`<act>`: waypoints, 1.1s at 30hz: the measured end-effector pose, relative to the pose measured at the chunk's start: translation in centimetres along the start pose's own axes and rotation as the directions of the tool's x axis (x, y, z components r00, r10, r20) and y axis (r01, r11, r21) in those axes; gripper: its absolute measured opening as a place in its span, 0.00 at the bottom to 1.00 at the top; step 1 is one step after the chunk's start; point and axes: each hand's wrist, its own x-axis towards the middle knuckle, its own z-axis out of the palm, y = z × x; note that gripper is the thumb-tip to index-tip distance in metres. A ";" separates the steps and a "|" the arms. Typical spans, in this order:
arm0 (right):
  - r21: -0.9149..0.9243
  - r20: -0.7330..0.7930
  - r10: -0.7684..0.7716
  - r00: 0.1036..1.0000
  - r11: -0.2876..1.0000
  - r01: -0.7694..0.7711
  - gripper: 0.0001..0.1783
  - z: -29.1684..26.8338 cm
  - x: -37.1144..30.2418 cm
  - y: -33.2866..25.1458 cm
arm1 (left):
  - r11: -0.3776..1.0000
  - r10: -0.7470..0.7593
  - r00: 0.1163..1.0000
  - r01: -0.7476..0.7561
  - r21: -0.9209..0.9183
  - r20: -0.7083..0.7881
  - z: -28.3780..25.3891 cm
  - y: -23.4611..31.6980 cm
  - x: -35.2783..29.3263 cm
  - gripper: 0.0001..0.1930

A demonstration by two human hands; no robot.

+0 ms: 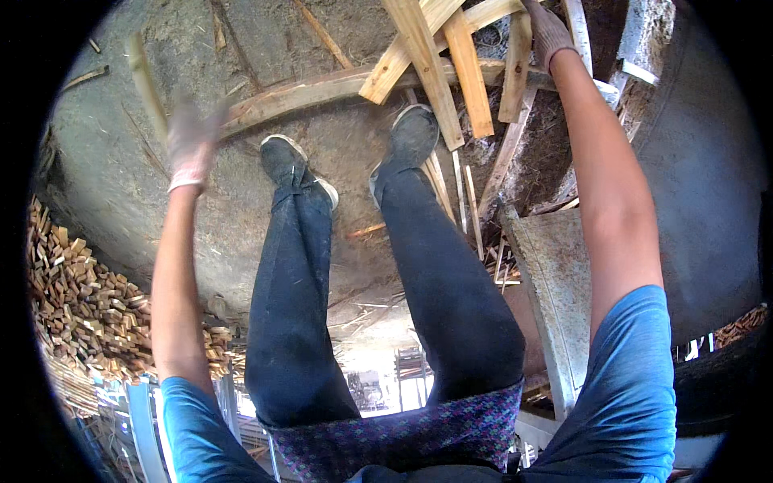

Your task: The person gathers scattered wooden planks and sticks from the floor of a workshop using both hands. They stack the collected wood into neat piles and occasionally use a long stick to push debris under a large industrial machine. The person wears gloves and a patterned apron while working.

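My left hand (192,145), in a pale glove with a pinkish cuff, is smeared by motion over the ground at the left. A blurred wooden stick (147,84) stands out just beyond its fingers; whether the hand holds it cannot be made out. At the top right, my gloved right hand (550,34) reaches to the upper end of a short board (515,68). Its fingertips run to the picture's edge, so their grip is unclear. Beside it, several pale boards (423,68) lie crossed over a long curved-looking beam (298,95).
My shoes (415,133) stand just short of the beam. Thin wood strips (471,201) lie by the right foot. A worn, pale panel (555,274) stands right of my legs. At the lower left is a large pile of cut wood pieces (97,294).
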 end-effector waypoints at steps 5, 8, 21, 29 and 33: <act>-0.287 -0.121 -0.408 0.905 0.887 0.362 0.40 2.6 -1.0 0.4 | 0.863 0.141 0.808 0.184 -0.471 0.572 4.0 20.0 3.8 0.43; -0.277 -0.064 -0.386 0.920 0.893 0.355 0.35 4.2 -5.5 -1.7 | 0.558 0.101 0.729 0.522 -0.645 0.677 7.5 23.1 5.6 0.35; -0.334 0.376 -0.276 0.885 0.850 0.407 0.35 8.6 -13.2 -0.2 | 0.193 0.002 0.630 0.762 -0.618 0.777 5.2 21.1 1.4 0.31; -0.836 -0.083 -0.288 0.954 0.541 0.090 0.37 -11.1 2.0 9.4 | 0.487 -0.087 0.814 0.538 -0.688 0.574 7.0 22.3 2.4 0.35; -0.778 -0.148 -0.175 0.973 0.629 -0.005 0.37 -10.6 -0.5 11.3 | 0.432 -0.089 0.781 0.590 -0.682 0.619 6.3 22.5 3.0 0.38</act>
